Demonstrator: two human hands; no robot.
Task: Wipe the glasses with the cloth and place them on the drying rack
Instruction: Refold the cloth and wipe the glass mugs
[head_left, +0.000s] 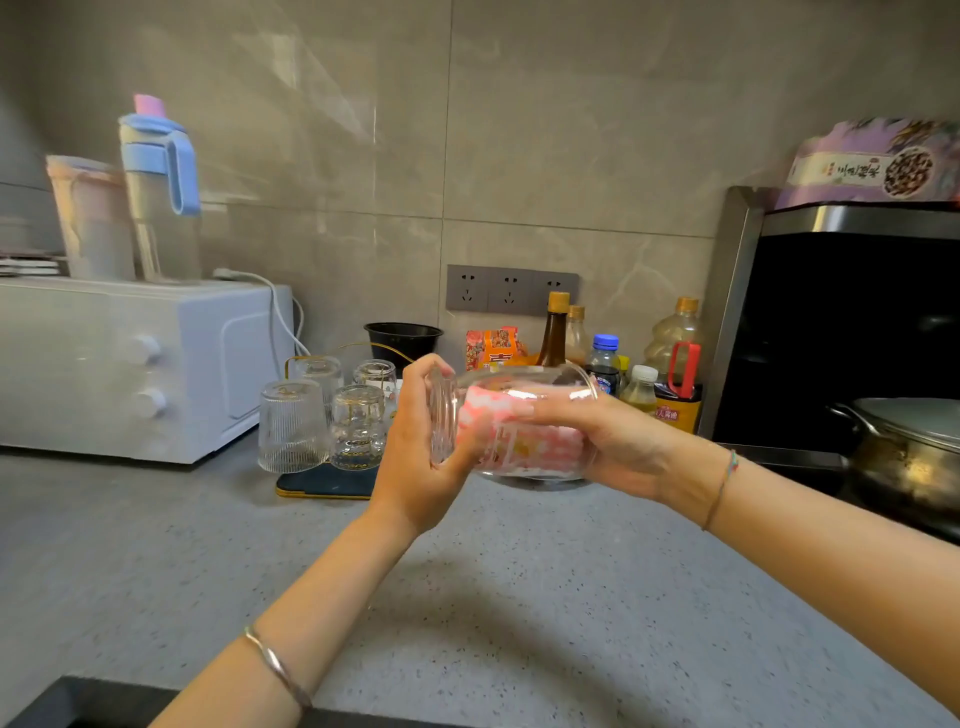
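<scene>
A clear glass (519, 379) lies on its side in the air above the counter, with a pink and white cloth (514, 436) stuffed inside it. My left hand (415, 467) grips the glass around its base end at the left. My right hand (608, 441) holds the open end, with fingers on the cloth and the glass wall. Behind and to the left stands the drying rack (322, 486), a dark tray with a gold rim and gold wire frame. Several glasses (293, 426) stand upside down on it.
A white toaster oven (130, 364) with bottles on top stands at the left. Sauce and oil bottles (670, 364) line the wall behind my hands. A stove with a metal pot (909, 457) is at the right. A sink edge (78, 701) shows at bottom left.
</scene>
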